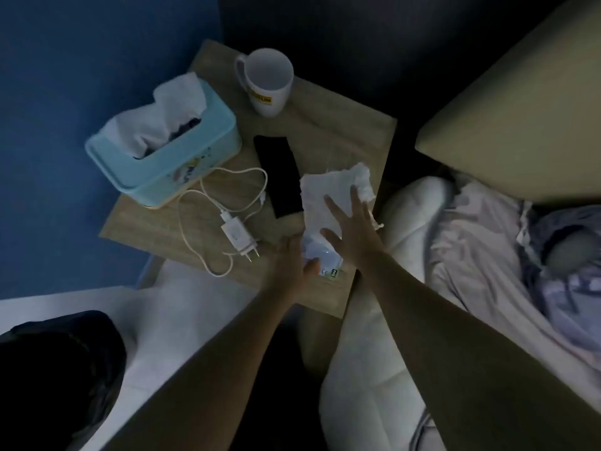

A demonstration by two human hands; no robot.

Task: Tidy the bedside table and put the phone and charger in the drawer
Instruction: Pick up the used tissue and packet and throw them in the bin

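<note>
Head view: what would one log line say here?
right hand spread on tissue | left hand touches packet | phone, charger lie on table

A white pillow (413,216) is seen just right of the grip, with crumpled pale bedding (481,255) spread further right and a blue-grey patterned cover (566,288) bunched at the far right. A beige padded headboard (520,125) is set beyond, up and to the right. A blue wall (65,76) is seen well left. Nearer and to the left, a dark garment (58,369) is laid on a white surface (182,304).
</note>
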